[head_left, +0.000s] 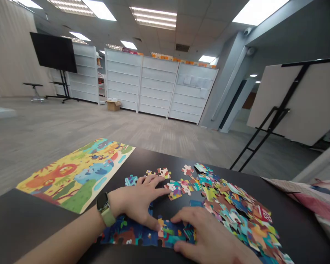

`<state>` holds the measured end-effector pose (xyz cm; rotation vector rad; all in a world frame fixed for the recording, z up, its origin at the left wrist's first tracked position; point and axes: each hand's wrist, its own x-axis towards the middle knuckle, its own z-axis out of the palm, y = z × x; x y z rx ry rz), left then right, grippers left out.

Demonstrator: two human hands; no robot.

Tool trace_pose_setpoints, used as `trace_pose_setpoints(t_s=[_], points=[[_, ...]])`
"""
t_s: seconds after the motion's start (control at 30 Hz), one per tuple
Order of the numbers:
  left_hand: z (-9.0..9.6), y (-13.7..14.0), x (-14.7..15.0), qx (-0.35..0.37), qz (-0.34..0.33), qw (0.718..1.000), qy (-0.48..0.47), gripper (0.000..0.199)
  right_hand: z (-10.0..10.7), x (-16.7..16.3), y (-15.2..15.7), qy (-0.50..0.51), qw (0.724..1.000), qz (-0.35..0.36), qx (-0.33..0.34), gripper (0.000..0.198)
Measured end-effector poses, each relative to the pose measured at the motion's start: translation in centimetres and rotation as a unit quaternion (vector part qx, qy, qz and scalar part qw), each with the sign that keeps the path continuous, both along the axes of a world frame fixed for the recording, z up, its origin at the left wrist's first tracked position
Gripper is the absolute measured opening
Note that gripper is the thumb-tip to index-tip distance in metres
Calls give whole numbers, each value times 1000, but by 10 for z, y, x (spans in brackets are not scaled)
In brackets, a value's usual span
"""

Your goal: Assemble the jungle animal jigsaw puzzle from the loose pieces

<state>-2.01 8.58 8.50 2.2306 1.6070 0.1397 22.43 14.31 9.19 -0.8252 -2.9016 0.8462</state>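
In the head view, a joined strip of dark blue puzzle pieces [132,231] lies along the table's near edge. My left hand [139,200] spreads over it, with the thumb pressing on the strip and the fingers stretched toward loose pieces. At the strip's right end, my right hand [202,233] has its thumb and forefinger on opposite edges of a blue-green puzzle piece [173,233]. Another striped piece shows partly under that hand. Beyond my left fingertips lie a few loose puzzle pieces [174,190]. My left wrist wears a watch with a green band [108,217].
A heap of mixed puzzle pieces [236,209] covers the right of the black table [154,157]. A colourful animal picture sheet [79,172] lies at the left. Crumpled fabric [310,203] rests at the far right. Beyond stand an easel [277,117] and white shelves [159,86].
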Motion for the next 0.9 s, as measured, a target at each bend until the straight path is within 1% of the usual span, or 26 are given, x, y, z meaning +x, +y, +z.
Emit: trace_pose_setpoints(t_s=[0.1, 0.23, 0.4, 0.47, 0.57, 0.63, 0.7, 0.8, 0.9], points=[[0, -1, 4, -10, -7, 1000, 0, 116, -1, 0, 0, 8, 1000, 4, 4, 38], [1, -1, 5, -10, -2, 1000, 9, 118, 3, 2, 1, 23, 999, -13, -19, 47], [3, -2, 6, -32, 18, 999, 25, 121, 11, 5, 8, 126, 987, -77, -60, 35], [3, -2, 6, -32, 18, 999, 20, 122, 6, 3, 13, 166, 979, -88, -86, 37], [1, -2, 6, -13, 13, 1000, 10, 121, -10, -2, 19, 209, 967, -102, -101, 36], [0, -1, 6, -5, 9, 1000, 9, 122, -21, -6, 22, 217, 966, -103, -94, 31], [-1, -1, 6, -6, 6, 1000, 9, 122, -29, -8, 24, 205, 971, -97, -70, 26], [-2, 0, 6, -4, 7, 1000, 6, 120, -34, -11, 26, 197, 978, -66, -24, 24], [-3, 0, 5, 0, 5, 1000, 0, 119, -35, -14, 27, 208, 977, -34, -6, 26]])
